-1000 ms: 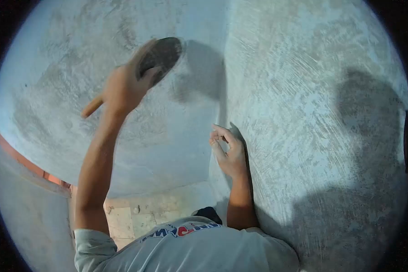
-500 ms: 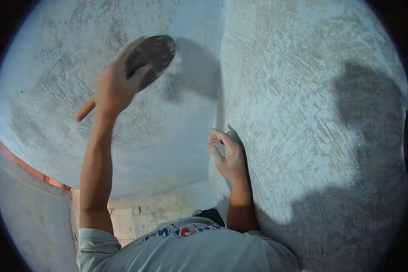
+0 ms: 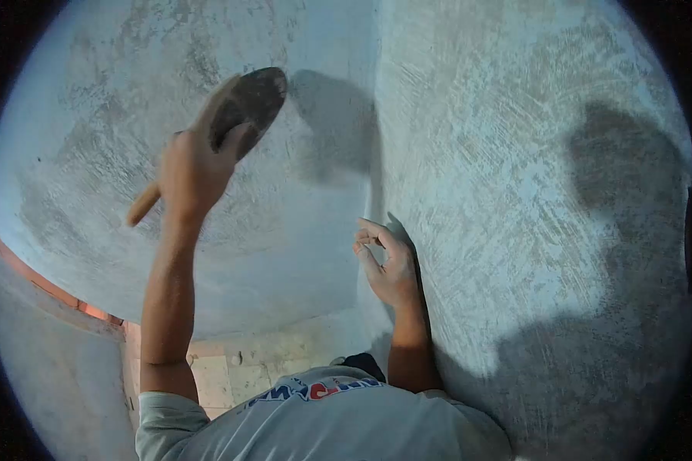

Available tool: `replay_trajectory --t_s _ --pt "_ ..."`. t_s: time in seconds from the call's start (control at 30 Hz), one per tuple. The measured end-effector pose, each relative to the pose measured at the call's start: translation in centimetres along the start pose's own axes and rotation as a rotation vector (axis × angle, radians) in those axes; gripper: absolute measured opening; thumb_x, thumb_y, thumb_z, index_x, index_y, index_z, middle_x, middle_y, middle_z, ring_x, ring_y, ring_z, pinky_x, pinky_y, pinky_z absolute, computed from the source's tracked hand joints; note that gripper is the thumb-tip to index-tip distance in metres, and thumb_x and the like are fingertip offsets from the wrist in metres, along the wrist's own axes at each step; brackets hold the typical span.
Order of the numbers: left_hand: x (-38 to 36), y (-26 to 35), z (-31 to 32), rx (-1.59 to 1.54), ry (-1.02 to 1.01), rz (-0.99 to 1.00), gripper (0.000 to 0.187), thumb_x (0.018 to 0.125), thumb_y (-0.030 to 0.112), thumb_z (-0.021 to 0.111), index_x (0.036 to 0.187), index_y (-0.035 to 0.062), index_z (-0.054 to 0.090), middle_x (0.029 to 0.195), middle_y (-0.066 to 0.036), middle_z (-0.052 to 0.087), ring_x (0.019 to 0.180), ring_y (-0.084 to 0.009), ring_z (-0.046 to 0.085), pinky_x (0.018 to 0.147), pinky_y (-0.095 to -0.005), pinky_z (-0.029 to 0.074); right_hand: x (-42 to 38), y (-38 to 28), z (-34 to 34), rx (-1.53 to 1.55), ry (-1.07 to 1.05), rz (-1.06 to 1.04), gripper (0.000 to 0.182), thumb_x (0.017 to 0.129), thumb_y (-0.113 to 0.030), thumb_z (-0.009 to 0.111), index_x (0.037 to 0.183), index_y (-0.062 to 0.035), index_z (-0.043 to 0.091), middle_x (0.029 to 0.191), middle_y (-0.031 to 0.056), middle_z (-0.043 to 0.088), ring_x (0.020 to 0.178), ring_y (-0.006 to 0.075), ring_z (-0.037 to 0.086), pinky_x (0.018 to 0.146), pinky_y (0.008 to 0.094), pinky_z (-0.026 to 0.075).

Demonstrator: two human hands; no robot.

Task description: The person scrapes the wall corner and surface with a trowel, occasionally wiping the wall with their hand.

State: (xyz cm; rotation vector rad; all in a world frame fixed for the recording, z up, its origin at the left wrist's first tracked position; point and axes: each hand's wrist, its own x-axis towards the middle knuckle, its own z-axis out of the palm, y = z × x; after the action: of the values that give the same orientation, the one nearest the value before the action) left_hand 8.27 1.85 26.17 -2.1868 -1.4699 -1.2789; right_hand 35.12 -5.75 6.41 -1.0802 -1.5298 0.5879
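Note:
My left hand [image 3: 197, 170] grips a trowel-like tool with a dark, rounded blade [image 3: 263, 96] and a wooden handle end [image 3: 144, 204] sticking out below the palm. The blade is tilted up to the right, in front of the patchy plastered wall [image 3: 238, 207] on the left. Whether it touches the wall cannot be made out. Near the corner, my right hand [image 3: 390, 265] is raised beside the right wall [image 3: 500, 200], its fingers loosely curled with a gap to the thumb and nothing between them.
The two rough, whitish-blue walls meet at a vertical corner [image 3: 374, 138]. Shadows fall on both. Pale floor tiles [image 3: 246, 378] show below, beside my shirt [image 3: 323, 422]. A reddish edge strip [image 3: 46, 283] runs along the lower left.
My left hand and the tool have moved slightly down, with the blade tip a little further left. The tool's shadow has shifted too. My right hand has barely moved.

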Motion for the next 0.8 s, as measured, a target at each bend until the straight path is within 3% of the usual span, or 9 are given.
replay_trajectory --t_s 0.07,0.17,0.3,0.37,0.4,0.57,0.67,0.77,0.8 --pt "1.1 1.5 4.1 0.034 -0.003 0.053 0.066 0.095 0.023 0.079 0.156 0.0327 0.054 0.106 -0.023 0.079 0.093 -0.0431 0.078 0.078 -0.0499 0.062 0.0 -0.2 -0.2 0.013 -0.016 0.0 0.044 0.098 -0.013 0.074 0.139 0.0012 0.065 0.118 0.0198 0.076 0.106 0.0297 0.076 0.096 0.0412 0.058" --pt "2.0 3.8 6.1 0.194 0.0 0.147 0.068 0.097 0.028 0.076 0.159 0.0372 0.048 0.078 -0.017 0.076 0.071 -0.0392 0.075 0.065 -0.0522 0.06 -0.1 -0.6 -0.1 0.016 -0.004 -0.026 0.043 0.098 -0.013 0.074 0.138 0.0008 0.066 0.116 0.0191 0.076 0.106 0.0289 0.076 0.095 0.0411 0.058" --pt "0.7 1.0 3.4 0.075 0.038 0.138 0.071 0.097 0.024 0.077 0.16 0.0361 0.048 0.086 -0.015 0.08 0.075 -0.0354 0.079 0.067 -0.049 0.063 -1.0 -0.3 -0.5 -0.058 -0.018 -0.014 0.044 0.099 -0.016 0.074 0.139 -0.0004 0.066 0.116 0.0181 0.077 0.108 0.0284 0.076 0.095 0.0413 0.057" --pt "0.3 -2.1 1.4 -0.02 0.229 0.238 0.069 0.096 0.022 0.078 0.158 0.0358 0.051 0.09 -0.014 0.081 0.077 -0.0348 0.079 0.069 -0.0487 0.063 -0.9 -0.9 -0.5 -0.033 -0.002 -0.014 0.045 0.099 -0.017 0.074 0.139 -0.0005 0.066 0.117 0.0184 0.077 0.108 0.0289 0.075 0.095 0.0416 0.057" --pt "0.2 -2.1 1.1 -0.001 0.222 0.21 0.068 0.096 0.022 0.078 0.157 0.0357 0.052 0.09 -0.014 0.081 0.077 -0.0356 0.079 0.069 -0.0493 0.063 -0.9 -0.3 -0.4 -0.057 -0.006 -0.023 0.042 0.1 -0.009 0.071 0.14 -0.0003 0.066 0.116 0.0154 0.076 0.109 0.0251 0.074 0.099 0.0381 0.056" --pt "1.5 1.1 4.2 -0.007 0.025 0.102 0.066 0.098 0.025 0.075 0.159 0.0329 0.051 0.108 -0.021 0.08 0.094 -0.0424 0.078 0.08 -0.0499 0.063 -0.6 -0.7 -0.4 0.005 -0.014 0.021 0.045 0.1 -0.016 0.073 0.141 -0.0001 0.065 0.121 0.0207 0.076 0.112 0.03 0.075 0.098 0.0422 0.057" --pt "2.6 4.5 7.3 0.154 -0.063 0.145 0.069 0.098 0.031 0.075 0.16 0.0396 0.046 0.088 -0.022 0.077 0.077 -0.0442 0.075 0.071 -0.0551 0.06 -0.4 -1.0 -0.5 0.032 -0.004 -0.009 0.046 0.099 -0.015 0.074 0.142 -0.0005 0.065 0.119 0.0208 0.076 0.111 0.0296 0.075 0.097 0.0418 0.057" --pt "1.5 3.6 6.2 0.215 -0.071 0.126 0.069 0.098 0.03 0.075 0.16 0.0395 0.046 0.085 -0.021 0.077 0.077 -0.0446 0.075 0.071 -0.055 0.06 -1.0 -1.0 -0.7 -0.037 -0.03 -0.006 0.045 0.099 -0.014 0.074 0.141 -0.0004 0.065 0.119 0.0206 0.076 0.111 0.0296 0.075 0.097 0.0424 0.057" --pt "0.7 2.4 5.0 0.158 -0.044 0.096 0.068 0.098 0.031 0.075 0.16 0.0388 0.047 0.095 -0.022 0.079 0.083 -0.0443 0.076 0.072 -0.0541 0.061 -1.1 -1.1 -0.7 -0.102 -0.009 -0.023 0.044 0.099 -0.015 0.074 0.14 -0.0006 0.066 0.12 0.0202 0.076 0.111 0.0292 0.075 0.097 0.0428 0.057"
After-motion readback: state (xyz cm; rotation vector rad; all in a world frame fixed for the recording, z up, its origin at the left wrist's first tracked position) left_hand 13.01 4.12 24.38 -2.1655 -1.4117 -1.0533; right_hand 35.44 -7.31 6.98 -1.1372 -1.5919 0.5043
